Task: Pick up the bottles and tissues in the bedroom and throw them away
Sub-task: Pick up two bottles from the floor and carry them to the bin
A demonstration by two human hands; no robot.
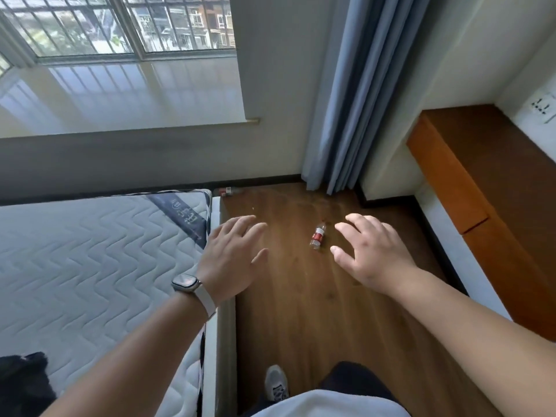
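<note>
A clear plastic bottle (318, 236) with a red label lies on the wooden floor ahead of me, between my two hands in the view. A second bottle (226, 191) with a red label lies against the wall past the mattress corner. My left hand (233, 256), with a watch on its wrist, is stretched out above the bed's edge, fingers spread and holding nothing. My right hand (371, 250) is also held out with fingers spread and empty, just right of the nearer bottle. No tissues are visible.
A bare quilted mattress (90, 266) fills the left. Blue curtains (349, 100) hang at the far corner. An orange-brown wooden ledge (469, 182) runs along the right wall. A dark item (21, 377) lies on the mattress at the lower left. My shoe (276, 383) stands on the floor.
</note>
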